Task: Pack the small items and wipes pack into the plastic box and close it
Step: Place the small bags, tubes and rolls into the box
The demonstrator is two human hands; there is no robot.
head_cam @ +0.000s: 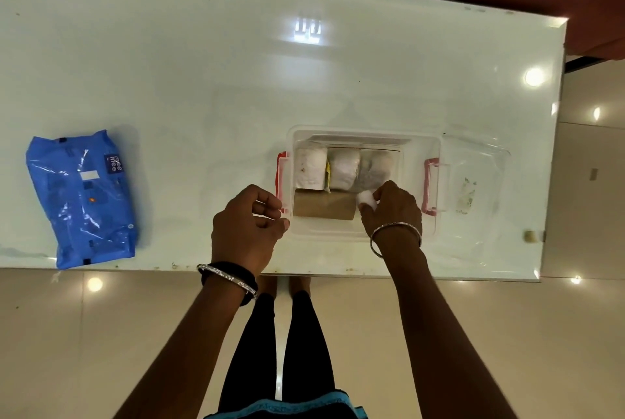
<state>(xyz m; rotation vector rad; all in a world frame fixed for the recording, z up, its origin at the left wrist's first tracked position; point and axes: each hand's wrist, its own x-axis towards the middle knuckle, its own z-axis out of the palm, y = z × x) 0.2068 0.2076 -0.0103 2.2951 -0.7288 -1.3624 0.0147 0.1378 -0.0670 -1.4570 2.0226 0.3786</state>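
Observation:
A clear plastic box with pink side latches stands open on the white table, near the front edge. Inside it lie three pale wrapped packets along the far wall and a brown flat piece on the floor. My right hand reaches into the box and pinches a small white round item. My left hand rests half-curled at the box's left front corner, fingertips touching its rim. The blue wipes pack lies far to the left on the table. The transparent lid lies right of the box.
The glossy white table ends just in front of my hands and at the right past the lid. A small beige object sits at the right front corner. Tiled floor and my legs show below.

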